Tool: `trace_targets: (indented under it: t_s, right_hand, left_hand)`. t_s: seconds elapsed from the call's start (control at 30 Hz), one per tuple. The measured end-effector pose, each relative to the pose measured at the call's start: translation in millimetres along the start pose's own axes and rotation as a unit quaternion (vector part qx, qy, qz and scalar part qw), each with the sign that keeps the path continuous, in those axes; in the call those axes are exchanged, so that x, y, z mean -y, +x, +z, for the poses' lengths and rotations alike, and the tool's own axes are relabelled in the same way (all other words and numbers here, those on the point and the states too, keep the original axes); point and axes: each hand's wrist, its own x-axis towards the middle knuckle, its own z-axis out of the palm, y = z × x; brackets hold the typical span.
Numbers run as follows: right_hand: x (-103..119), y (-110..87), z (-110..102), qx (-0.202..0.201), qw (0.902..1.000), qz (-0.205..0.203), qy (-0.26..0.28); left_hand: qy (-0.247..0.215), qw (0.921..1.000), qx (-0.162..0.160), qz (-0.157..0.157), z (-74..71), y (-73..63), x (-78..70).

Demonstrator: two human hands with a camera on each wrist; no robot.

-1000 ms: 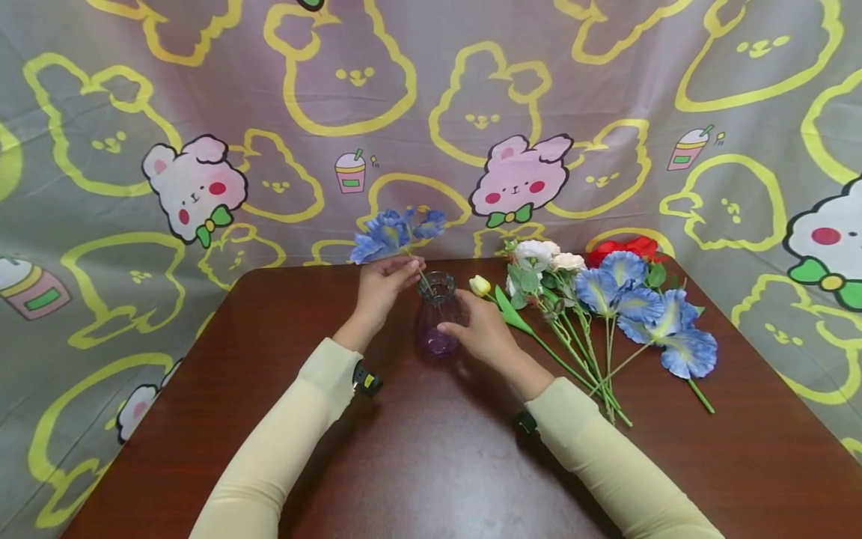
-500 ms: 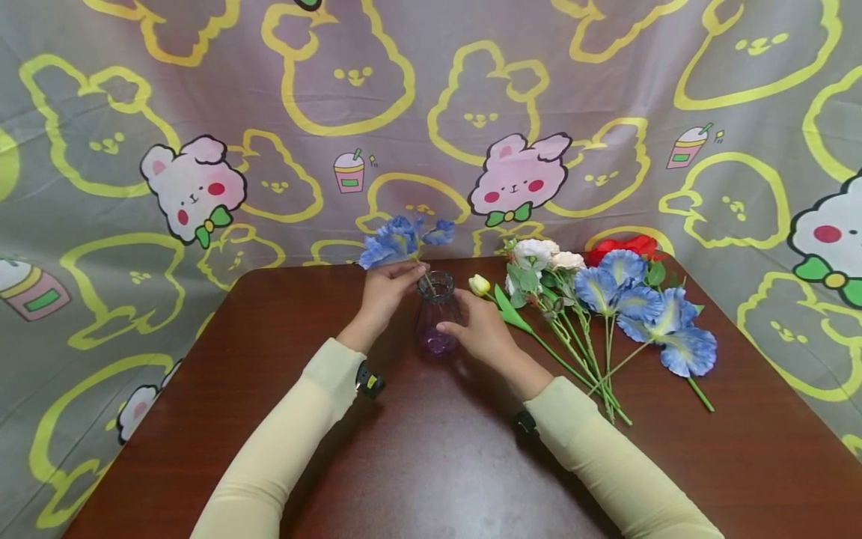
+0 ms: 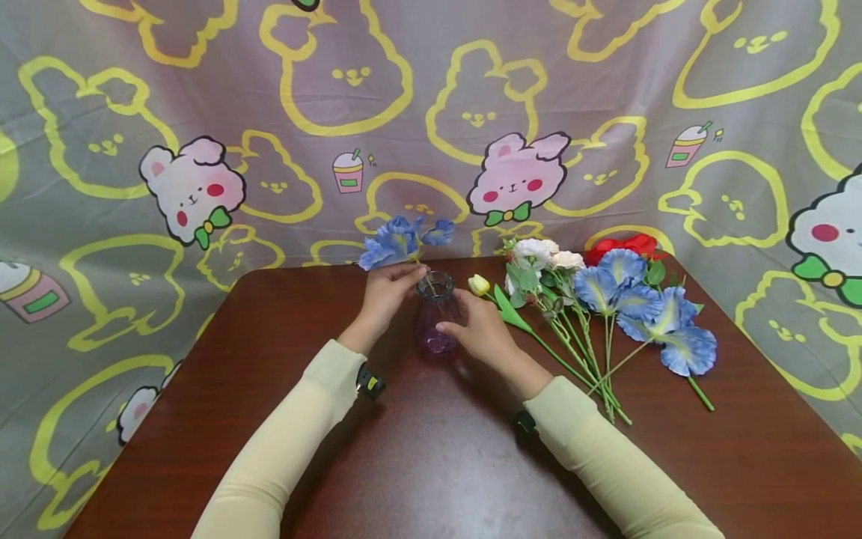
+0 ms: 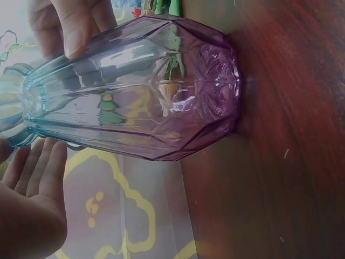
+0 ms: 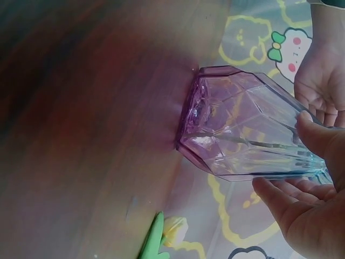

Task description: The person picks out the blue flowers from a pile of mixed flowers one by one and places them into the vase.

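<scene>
Slightly lower and further right than a second ago, the left hand is holding a blue flower. On the table, loose flowers are spreading toward the far right corner; the vase is standing upright nearer the far edge, the right hand clasping it. Left fingers are pinching the stem, apparently running inside, though the glass is blurring it.
</scene>
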Motion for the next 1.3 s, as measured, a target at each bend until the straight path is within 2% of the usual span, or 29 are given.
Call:
trace_targets:
  t_s: [0.2, 0.4, 0.47, 0.67, 0.93, 1.03, 1.23, 1.3]
  right_hand:
    - [0, -0.5, 0, -0.002, 1.0, -0.002, 0.002]
    - [0, -0.6, 0, -0.004, 1.0, -0.005, 0.002]
    - [0, -0.6, 0, -0.004, 1.0, -0.006, 0.002]
    - [-1, 0.3, 0, -0.002, 1.0, -0.005, 0.003]
    - [0, -0.2, 0, 0.001, 1.0, -0.001, 0.004]
    - [0, -0.3, 0, 0.003, 1.0, 0.0, 0.003]
    - [0, -0.4, 0, 0.0, 1.0, 0.001, 0.005]
    - [0, -0.4, 0, 0.0, 1.0, 0.001, 0.007]
  left_hand:
    - [-0.015, 0.9995, 0.012, -0.027, 0.2, -1.0, -0.9]
    - [-0.065, 0.9953, 0.017, -0.07, -0.2, -4.0, -1.3]
    - [-0.078, 0.9942, 0.018, -0.072, -0.5, -4.9, -1.0]
    - [-0.106, 0.9934, 0.023, -0.037, -0.9, -5.0, 0.2]
    - [-0.108, 0.9929, 0.044, -0.025, -4.9, -9.9, 3.1]
    - [-0.091, 0.9938, 0.063, -0.013, -7.7, -13.4, 6.4]
    - [-0.015, 0.9935, 0.104, 0.042, -13.8, -18.3, 15.8]
    - [0.005, 0.9924, 0.116, 0.042, -15.6, -19.7, 19.2]
